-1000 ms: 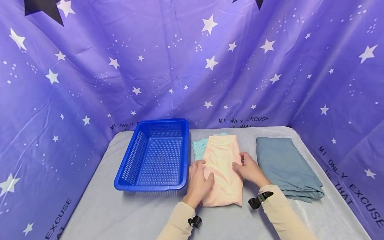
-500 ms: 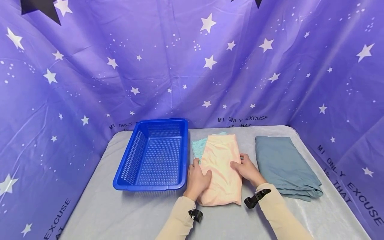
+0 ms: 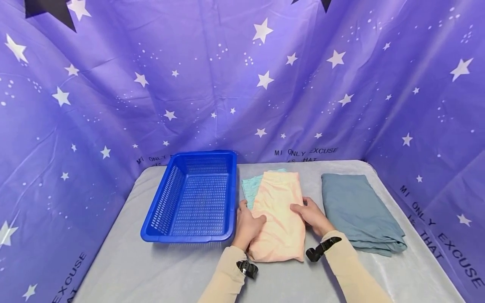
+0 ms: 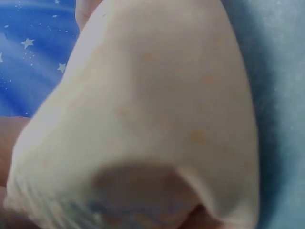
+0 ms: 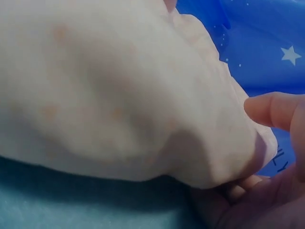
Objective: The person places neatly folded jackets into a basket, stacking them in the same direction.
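Observation:
A folded pink garment [image 3: 280,219] with a waistband-like far edge lies lengthwise between both hands, partly over a light teal cloth [image 3: 251,189]. Along its left side my left hand [image 3: 248,225] holds the edge, thumb on top and the other fingers at the side. My right hand [image 3: 312,215] grips the opposite edge; in the right wrist view its thumb [image 5: 271,109] is above the fabric and its fingers [image 5: 248,183] reach beneath. The garment's pale, speckled cloth [image 4: 157,86] fills most of the left wrist view, blurred, hiding much of that hand.
Left of the garment stands a blue perforated plastic basket [image 3: 202,206] with nothing visible inside. A folded grey-blue cloth [image 3: 358,210] lies on the right of the grey-covered table [image 3: 125,269]. Purple star-printed curtains [image 3: 212,84] enclose the back and sides.
My left hand has shifted from lying partly on top of the garment to gripping its left edge. My right hand's thumb has moved slightly inward over the right edge. The garment has barely moved.

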A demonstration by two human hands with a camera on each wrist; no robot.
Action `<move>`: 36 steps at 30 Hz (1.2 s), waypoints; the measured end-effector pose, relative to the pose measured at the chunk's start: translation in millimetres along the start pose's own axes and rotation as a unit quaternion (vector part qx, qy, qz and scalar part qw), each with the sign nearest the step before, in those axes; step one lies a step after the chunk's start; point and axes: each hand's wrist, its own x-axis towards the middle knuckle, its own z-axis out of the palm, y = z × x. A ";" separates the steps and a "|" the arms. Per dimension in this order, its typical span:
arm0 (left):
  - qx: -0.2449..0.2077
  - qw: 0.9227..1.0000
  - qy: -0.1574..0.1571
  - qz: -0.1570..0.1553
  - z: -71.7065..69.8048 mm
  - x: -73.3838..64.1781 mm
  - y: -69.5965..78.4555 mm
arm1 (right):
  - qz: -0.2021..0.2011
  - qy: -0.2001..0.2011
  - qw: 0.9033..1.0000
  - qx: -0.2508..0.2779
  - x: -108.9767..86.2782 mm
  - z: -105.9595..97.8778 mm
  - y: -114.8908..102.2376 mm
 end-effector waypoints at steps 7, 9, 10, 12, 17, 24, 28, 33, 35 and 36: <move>-0.003 1.000 -0.012 0.007 5.0 2.5 -0.1 | -0.001 -0.033 0.998 0.058 -2.3 0.1 4.1; -0.010 1.000 -0.009 0.002 6.2 2.2 0.2 | -0.004 -0.039 0.997 0.065 -1.9 0.9 4.3; -0.011 1.000 -0.007 0.000 6.5 2.0 0.3 | -0.007 -0.042 0.997 0.065 -1.3 1.2 4.6; -0.018 1.000 -0.004 -0.006 6.4 1.1 1.0 | -0.009 -0.046 0.996 0.073 0.3 1.9 4.9; -0.050 0.998 -0.008 -0.028 5.0 -0.5 3.1 | -0.016 -0.058 0.994 0.091 5.1 2.2 6.8; -0.116 0.991 -0.044 -0.057 7.7 -0.1 2.7 | -0.040 -0.096 0.989 0.106 5.2 6.7 10.0; -0.119 0.989 -0.061 -0.059 8.5 0.7 0.7 | -0.046 -0.098 0.989 0.105 5.1 10.4 10.8; -0.119 0.989 -0.071 -0.054 7.4 1.2 0.0 | -0.057 -0.078 0.992 0.086 5.7 14.6 11.9; -0.123 0.988 -0.073 -0.053 7.0 0.6 0.2 | -0.059 -0.073 0.992 0.081 5.7 15.8 12.1; -0.126 0.988 -0.075 -0.052 6.9 0.4 0.3 | -0.064 -0.072 0.992 0.077 5.7 16.0 12.4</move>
